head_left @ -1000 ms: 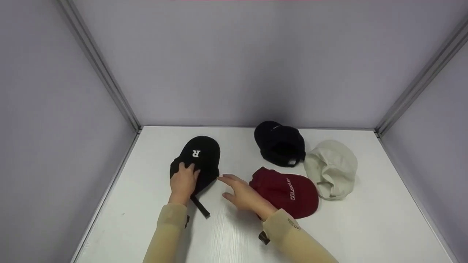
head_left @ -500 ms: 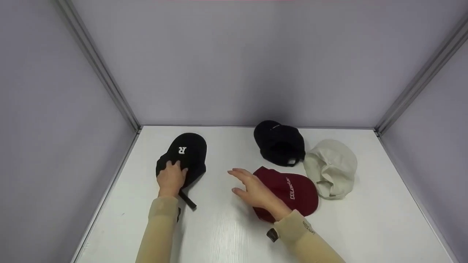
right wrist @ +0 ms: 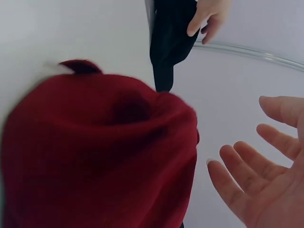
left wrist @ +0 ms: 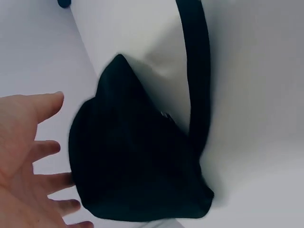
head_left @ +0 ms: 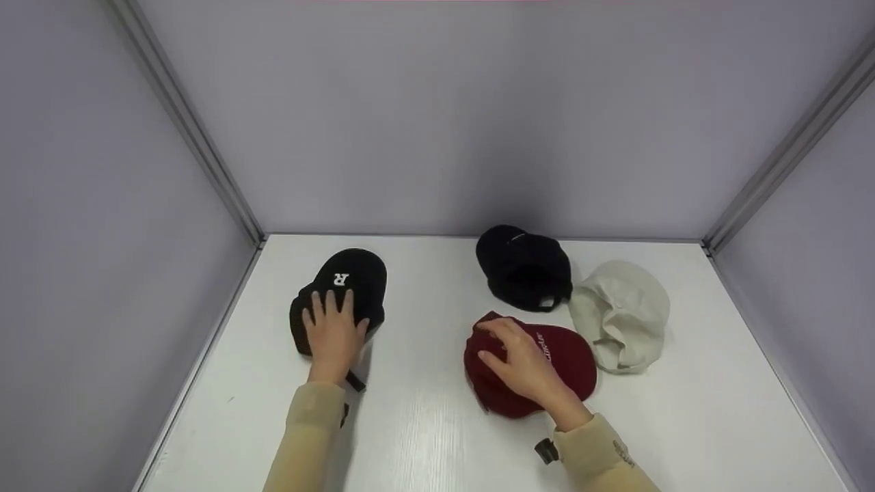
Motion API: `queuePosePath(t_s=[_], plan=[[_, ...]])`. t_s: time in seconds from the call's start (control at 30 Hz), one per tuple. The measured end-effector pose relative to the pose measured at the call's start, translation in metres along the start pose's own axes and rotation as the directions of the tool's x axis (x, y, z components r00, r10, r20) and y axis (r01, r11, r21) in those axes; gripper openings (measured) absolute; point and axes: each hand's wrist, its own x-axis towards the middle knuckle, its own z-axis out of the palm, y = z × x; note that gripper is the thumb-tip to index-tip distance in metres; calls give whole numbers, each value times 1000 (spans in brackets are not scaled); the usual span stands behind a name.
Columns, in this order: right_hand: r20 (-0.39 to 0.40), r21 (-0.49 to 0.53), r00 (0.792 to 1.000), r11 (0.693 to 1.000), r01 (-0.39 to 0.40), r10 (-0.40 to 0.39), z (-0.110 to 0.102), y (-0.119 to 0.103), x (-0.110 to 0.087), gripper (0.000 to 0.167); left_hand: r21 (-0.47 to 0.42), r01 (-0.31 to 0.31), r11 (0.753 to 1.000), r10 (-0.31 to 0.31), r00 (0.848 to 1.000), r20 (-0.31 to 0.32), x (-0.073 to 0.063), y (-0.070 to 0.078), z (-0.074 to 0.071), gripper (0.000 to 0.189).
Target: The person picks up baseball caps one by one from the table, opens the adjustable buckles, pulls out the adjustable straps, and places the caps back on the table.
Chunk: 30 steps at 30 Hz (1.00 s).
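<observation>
A black cap with a white R (head_left: 355,270) lies at the left of the white table. My left hand (head_left: 333,338) is over its crown with fingers spread; in the left wrist view the fingers (left wrist: 47,183) are straight beside the black crown (left wrist: 133,161), holding nothing. The cap's loose strap (left wrist: 197,71) trails over the table. Toward the middle lies a dark red cap (head_left: 574,359) with white lettering on its front. My right hand (head_left: 523,362) is above its crown, and in the right wrist view the loosely bent fingers (right wrist: 242,166) are apart from the red cloth (right wrist: 95,156).
Behind the red cap, a second black cap (head_left: 526,263) sits with its opening toward me. To its right a cream cap (head_left: 629,307) lies crumpled, close against it. Grey panels (head_left: 437,137) wall in the white table (head_left: 424,437) at the back and sides.
The black R cap has shifted left and slightly back under my left hand, whose fingers have since spread and lifted from it. My right hand has moved rightward over the red cap.
</observation>
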Motion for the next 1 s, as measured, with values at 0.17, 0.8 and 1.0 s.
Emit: queuePosePath(t_s=[0.17,0.8,1.0], plan=[[-66,-76,997,996,-51,45,-3,3,-15,38,-33,-95,995,91,991,-96,-9,17,3,61],[-170,-251,979,956,-154,114,9,18,-46,35,-256,-362,896,331,931,-156,-42,76,22,41],[-173,-285,978,945,-159,112,15,24,-48,31,-277,-385,880,375,923,-92,-47,92,30,41]])
